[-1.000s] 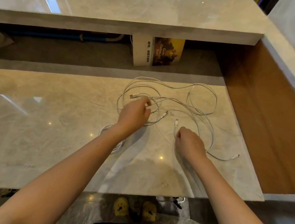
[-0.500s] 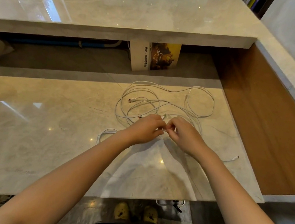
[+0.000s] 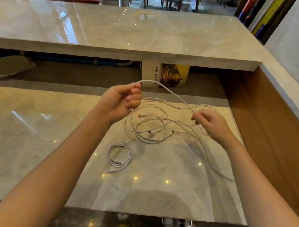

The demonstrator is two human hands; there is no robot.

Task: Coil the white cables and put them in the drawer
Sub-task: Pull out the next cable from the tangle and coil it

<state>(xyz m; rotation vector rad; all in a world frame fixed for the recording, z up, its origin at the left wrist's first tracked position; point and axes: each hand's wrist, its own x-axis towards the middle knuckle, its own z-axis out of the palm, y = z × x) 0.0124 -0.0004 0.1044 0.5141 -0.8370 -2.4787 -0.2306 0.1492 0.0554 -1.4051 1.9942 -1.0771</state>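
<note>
My left hand (image 3: pixel 120 101) is raised above the marble desk (image 3: pixel 34 139), shut on one end of a white cable (image 3: pixel 172 92) whose plug sticks out below my fist. The cable arcs to my right hand (image 3: pixel 209 122), which pinches it farther along. Under both hands a tangle of loose white cables (image 3: pixel 152 130) lies on the desk, with several plugs showing. A small coiled white cable (image 3: pixel 119 155) lies flat nearer to me. No drawer is in view.
A raised marble counter (image 3: pixel 116 30) runs across the back, with a book (image 3: pixel 173 75) standing in the gap beneath it. A wooden side panel (image 3: pixel 270 133) closes the right. A loose cable tail (image 3: pixel 219 172) trails toward the desk's right edge.
Both hands have lifted off the desk and moved apart, drawing one cable up out of the tangle. The view has tilted upward, showing the room beyond the counter.
</note>
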